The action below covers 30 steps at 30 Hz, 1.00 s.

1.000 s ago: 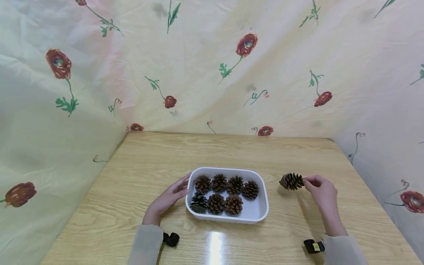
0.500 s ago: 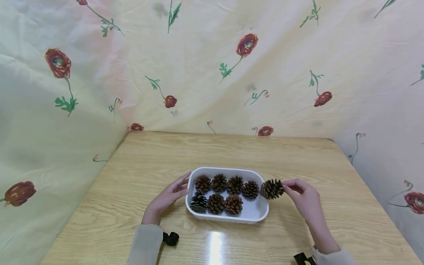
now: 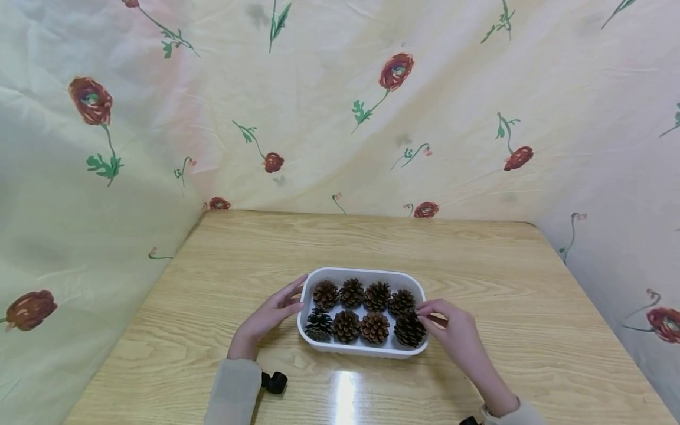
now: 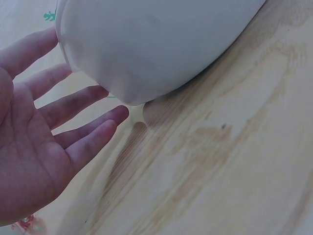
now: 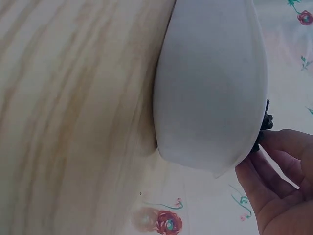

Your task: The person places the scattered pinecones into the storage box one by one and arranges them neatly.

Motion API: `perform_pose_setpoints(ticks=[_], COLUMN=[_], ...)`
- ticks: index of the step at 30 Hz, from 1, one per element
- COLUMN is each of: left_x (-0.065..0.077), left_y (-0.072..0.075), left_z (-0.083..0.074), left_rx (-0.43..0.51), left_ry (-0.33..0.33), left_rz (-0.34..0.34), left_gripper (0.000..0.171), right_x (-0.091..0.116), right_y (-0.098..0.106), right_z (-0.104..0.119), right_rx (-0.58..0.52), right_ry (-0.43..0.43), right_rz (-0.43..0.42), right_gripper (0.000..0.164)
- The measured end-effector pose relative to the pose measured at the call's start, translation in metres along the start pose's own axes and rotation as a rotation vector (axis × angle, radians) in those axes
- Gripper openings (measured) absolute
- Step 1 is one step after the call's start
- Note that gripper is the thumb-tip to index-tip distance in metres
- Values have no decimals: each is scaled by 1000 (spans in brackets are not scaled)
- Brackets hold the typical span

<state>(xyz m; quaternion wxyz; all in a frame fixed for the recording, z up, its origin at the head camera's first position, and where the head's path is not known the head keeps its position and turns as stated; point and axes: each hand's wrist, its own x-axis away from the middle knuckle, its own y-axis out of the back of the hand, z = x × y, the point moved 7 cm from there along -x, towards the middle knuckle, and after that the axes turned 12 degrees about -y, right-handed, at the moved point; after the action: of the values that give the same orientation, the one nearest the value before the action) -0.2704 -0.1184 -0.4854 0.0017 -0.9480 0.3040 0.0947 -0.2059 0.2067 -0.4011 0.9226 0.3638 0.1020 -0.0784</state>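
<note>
A white tray (image 3: 366, 349) with high walls holds pine cones in two rows. My left hand (image 3: 270, 319) touches the tray's left end with its fingers fairly straight. In the left wrist view the spread fingers (image 4: 73, 106) of that hand lie along the white wall. At the tray's front right corner, my right hand (image 3: 451, 327) pinches a dark pine cone (image 3: 409, 330) by its upper end, between thumb and fingertips. Just behind it sits another pine cone (image 3: 401, 302). In the right wrist view only the edge of the pinched pine cone (image 5: 267, 120) shows above the rim.
All of this rests on a light wood table (image 3: 255, 242). A floral cloth (image 3: 329, 118) hangs behind it and at both sides. A black wrist camera (image 3: 275, 383) sits by the left sleeve. Several brown pine cones (image 3: 346, 326) fill the tray's left and middle.
My right hand has carried the pine cone leftward from over the table, across the rim and down into the tray's front right corner. The left hand and the tray have stayed put.
</note>
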Motion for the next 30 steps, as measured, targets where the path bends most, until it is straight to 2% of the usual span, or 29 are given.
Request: perform_pose_setpoints(ticks=[7, 12, 19, 24, 27, 30], left_x=[0, 0, 0, 1, 1, 3], left_y=[0, 1, 1, 1, 3, 8], left_z=[-1, -1, 1, -3, -7, -14], left_rx=[5, 5, -13, -19, -54, -127], left_ry=[-10, -16, -9, -8, -7, -5], left_rz=[-1, 2, 3, 1, -1, -16], left_gripper=[66, 66, 65, 65, 65, 65], right_x=[3, 2, 3, 4, 3, 0], right_y=[-4, -6, -5, -3, -2, 2], right_z=[4, 3, 3, 3, 2, -2], right_rx=[78, 103, 86, 34, -16, -24], right_ry=[21, -3, -15, -5, 2, -13], right_rz=[24, 54, 46, 39, 54, 54], right_gripper=[20, 16, 18, 22, 24, 27])
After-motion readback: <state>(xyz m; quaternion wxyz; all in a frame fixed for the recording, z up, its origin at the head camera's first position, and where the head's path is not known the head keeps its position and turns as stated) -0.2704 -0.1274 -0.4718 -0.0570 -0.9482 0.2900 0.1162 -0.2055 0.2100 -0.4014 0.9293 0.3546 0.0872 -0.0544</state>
